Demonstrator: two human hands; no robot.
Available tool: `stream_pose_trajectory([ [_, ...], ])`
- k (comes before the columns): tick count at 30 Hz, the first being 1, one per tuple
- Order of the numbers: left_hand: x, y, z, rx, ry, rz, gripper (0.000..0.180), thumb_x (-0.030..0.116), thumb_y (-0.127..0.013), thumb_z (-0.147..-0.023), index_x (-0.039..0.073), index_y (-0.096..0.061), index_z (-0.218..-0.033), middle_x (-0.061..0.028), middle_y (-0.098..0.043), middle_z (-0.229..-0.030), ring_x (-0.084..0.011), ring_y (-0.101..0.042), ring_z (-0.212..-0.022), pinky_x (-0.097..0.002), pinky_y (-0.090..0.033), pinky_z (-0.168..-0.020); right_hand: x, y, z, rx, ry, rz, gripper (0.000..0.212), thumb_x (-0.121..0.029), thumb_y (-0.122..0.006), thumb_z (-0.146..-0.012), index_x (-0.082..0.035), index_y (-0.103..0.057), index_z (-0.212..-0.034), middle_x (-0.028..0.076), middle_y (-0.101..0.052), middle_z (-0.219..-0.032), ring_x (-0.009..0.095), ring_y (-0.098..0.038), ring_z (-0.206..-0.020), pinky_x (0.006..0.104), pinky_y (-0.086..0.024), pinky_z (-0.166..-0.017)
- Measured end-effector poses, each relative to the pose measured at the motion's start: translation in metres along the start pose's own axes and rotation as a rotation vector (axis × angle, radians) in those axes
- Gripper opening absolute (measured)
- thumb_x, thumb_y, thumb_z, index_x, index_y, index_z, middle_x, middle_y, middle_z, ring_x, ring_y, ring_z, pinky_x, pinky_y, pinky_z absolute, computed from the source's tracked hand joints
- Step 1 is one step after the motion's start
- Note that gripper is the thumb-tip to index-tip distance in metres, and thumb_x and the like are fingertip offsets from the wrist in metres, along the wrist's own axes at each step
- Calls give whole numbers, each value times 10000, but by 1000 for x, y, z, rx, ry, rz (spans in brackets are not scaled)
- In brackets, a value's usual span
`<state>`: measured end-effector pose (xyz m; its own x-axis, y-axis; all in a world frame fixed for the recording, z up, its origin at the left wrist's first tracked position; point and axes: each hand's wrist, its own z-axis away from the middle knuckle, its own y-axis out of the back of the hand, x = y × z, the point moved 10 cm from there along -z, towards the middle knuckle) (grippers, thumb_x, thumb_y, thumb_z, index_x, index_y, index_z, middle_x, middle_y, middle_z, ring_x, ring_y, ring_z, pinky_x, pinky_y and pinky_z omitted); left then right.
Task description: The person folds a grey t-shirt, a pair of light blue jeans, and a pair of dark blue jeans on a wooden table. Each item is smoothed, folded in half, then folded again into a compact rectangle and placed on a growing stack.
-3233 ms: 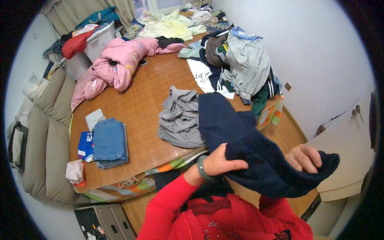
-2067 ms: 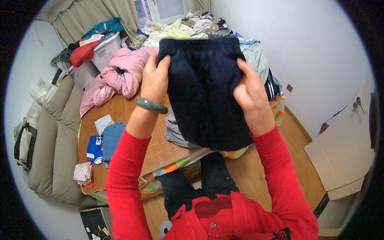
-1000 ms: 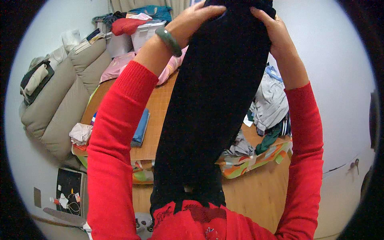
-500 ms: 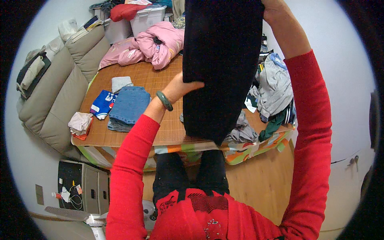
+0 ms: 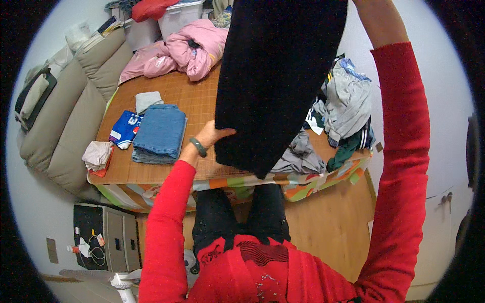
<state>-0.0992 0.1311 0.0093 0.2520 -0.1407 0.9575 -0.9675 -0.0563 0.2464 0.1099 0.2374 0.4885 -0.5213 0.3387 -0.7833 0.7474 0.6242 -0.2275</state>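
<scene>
A long black garment (image 5: 278, 86) hangs in front of me from beyond the top edge of the view. My left hand (image 5: 211, 137) grips its left edge low down, thumb on the front and fingers hidden behind the cloth. Up at the top edge, my right hand (image 5: 365, 5) is mostly cut off; it is at the garment's upper right side, which hangs from it. Left of the garment, folded blue jeans (image 5: 159, 130) are stacked on the bed mat (image 5: 197, 96). A folded blue jersey (image 5: 124, 130) and a grey folded cloth (image 5: 148, 101) lie beside them.
Heaped clothes (image 5: 346, 101) lie on the bed's right side, with a grey garment (image 5: 300, 157) near its front edge. A pink quilt (image 5: 194, 50) is at the back. A grey padded headboard (image 5: 60, 126) and a small cabinet (image 5: 117, 240) stand left; a fan (image 5: 121, 283) is below.
The black garment's lower end has moved left and spread wider. My left hand has gone down and left with it, while my right hand has risen further out of the view.
</scene>
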Motion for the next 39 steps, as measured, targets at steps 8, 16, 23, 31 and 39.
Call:
stream_pose_trajectory([
  [8,-38,91,-5,3,165,70,396,169,-733,-771,-3,-603,-1104,-56,-651,-973,-143,-616,-864,-271,-501,-772,130,272,48,398,-66,-55,328,-180,-632,-864,-10,-593,-1141,133,-623,-1158,292,-594,-1048,385,-477,-933],
  [16,-195,112,13,527,230,-233,292,125,-645,-836,5,-577,-1093,-132,-659,-970,-209,-633,-904,-316,-512,-787,415,463,365,777,-934,624,509,-358,-647,-853,-96,-504,-1265,91,-601,-1076,184,-583,-896,330,-480,-679],
  [23,-250,94,179,1184,458,-197,155,114,-555,-861,14,-569,-979,-112,-632,-763,-212,-616,-699,-333,-488,-668,443,316,362,313,-417,1152,386,-222,-590,-889,-29,-545,-1219,159,-590,-1176,293,-562,-1075,379,-441,-905],
  [31,-334,27,244,939,938,7,511,427,-669,-803,-5,-564,-1056,-96,-638,-953,-211,-584,-838,-327,-465,-762,465,106,361,-130,-281,1085,320,-109,-621,-806,-35,-582,-1114,175,-594,-1108,328,-564,-1039,394,-440,-905],
  [39,-324,17,209,799,728,405,656,371,-663,-842,-71,-475,-1289,-133,-551,-1265,-258,-531,-1122,-349,-396,-978,447,276,350,349,-337,1043,310,-162,-596,-848,-23,-583,-1126,165,-600,-1020,280,-592,-904,366,-468,-823],
])
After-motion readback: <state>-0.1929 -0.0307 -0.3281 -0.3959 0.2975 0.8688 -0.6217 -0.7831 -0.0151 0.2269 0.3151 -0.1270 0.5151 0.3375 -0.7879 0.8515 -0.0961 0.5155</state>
